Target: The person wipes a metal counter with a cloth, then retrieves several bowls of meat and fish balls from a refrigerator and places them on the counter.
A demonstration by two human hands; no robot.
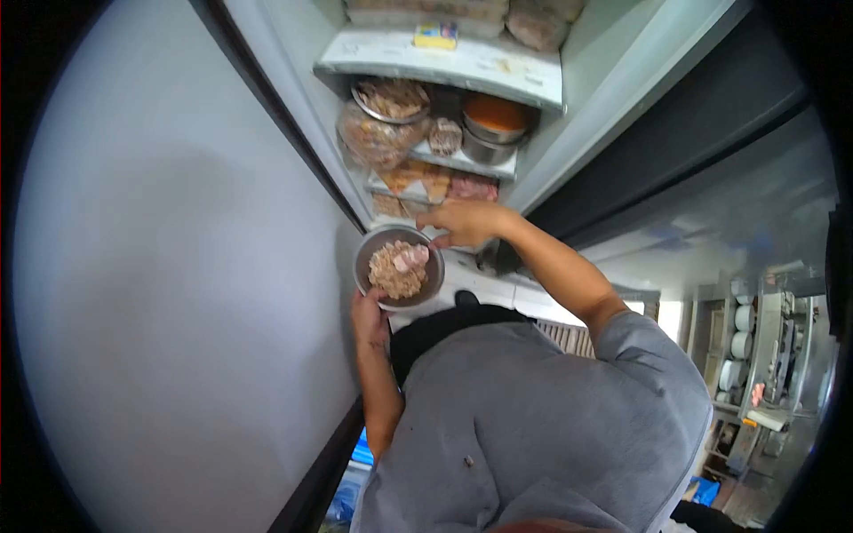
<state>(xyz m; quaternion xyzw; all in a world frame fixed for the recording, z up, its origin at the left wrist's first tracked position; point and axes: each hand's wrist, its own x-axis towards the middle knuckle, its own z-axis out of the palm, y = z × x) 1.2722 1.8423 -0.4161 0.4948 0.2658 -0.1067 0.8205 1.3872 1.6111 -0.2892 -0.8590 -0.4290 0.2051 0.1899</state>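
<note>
A round metal bowl (361,271) is held in front of the open refrigerator. My left hand (369,315) grips its near rim, with the thumb over the edge. Inside lies a heap of pale brown, chopped-looking food (395,277). On top of that rests a pinkish-white lump (411,258), whose kind I cannot make out. My right hand (462,222) is over the bowl's far right rim, close to the lowest visible shelf. Its thumb and fingers are apart, and nothing shows between them.
Refrigerator shelves (444,64) rise ahead. They carry a bowl of sliced food (391,99), a filled plastic bag (380,138), a metal pot with orange contents (495,117) and packed food (471,188). The open door (204,266) stands close at left. Kitchen shelving (742,346) is at right.
</note>
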